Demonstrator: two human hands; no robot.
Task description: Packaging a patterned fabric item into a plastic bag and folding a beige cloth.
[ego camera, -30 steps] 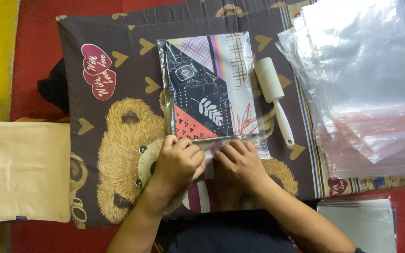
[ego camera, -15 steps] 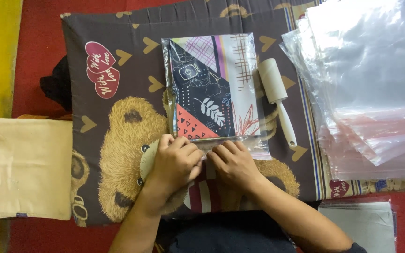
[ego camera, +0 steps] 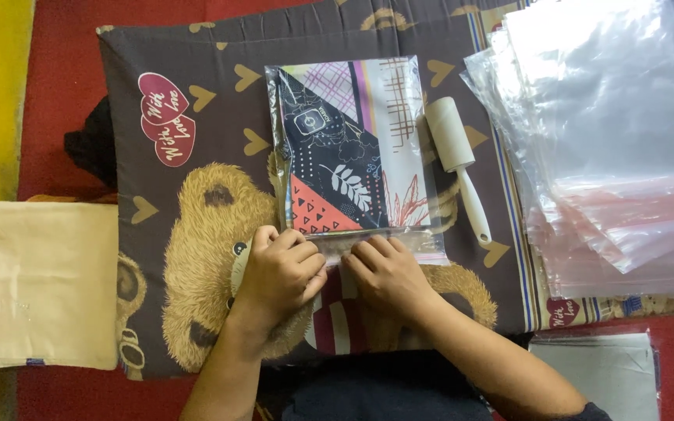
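Observation:
A folded patterned cloth sealed inside a clear plastic bag [ego camera: 352, 148] lies on a dark brown pillow with a teddy-bear print [ego camera: 189, 195]. My left hand [ego camera: 274, 273] and my right hand [ego camera: 384, 273] press side by side on the bag's near edge, fingers curled over the plastic flap. Both hands pinch that flap against the pillow. A white lint roller [ego camera: 458, 160] rests just right of the bag, handle pointing toward me.
A loose stack of clear plastic bags [ego camera: 610, 140] covers the right side. A folded cream cloth [ego camera: 40, 284] lies at the left on a red mat [ego camera: 64, 78]. A grey flat packet [ego camera: 598, 374] sits at the bottom right. A black object [ego camera: 91, 148] peeks from under the pillow's left edge.
My left hand has slid a little to the left along the bag's near edge. My right hand stays at about the same spot on the flap.

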